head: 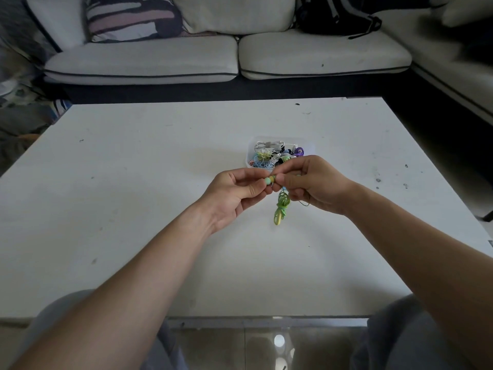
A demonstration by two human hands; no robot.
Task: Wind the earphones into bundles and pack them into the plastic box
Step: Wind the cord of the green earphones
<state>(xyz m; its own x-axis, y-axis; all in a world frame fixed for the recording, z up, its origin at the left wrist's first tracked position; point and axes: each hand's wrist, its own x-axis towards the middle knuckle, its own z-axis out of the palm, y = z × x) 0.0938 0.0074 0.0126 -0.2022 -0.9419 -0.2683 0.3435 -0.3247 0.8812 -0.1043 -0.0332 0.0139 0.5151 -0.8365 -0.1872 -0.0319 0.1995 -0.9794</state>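
Pinching green wound earphone bundle (280,206) between left hand (234,193) and right hand (312,182), near clear plastic box (250,149) of earphones.

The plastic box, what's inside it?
The plastic box holds tangled earphone bundles: white, blue, yellow, black, purple. The right hand hides its near corner.

left hand (234,192) + right hand (310,182): pinch green earphones (281,202) | plastic box (250,149): behind

A home living room – pale cushioned sofa (186,57) behind a low white table (133,182)
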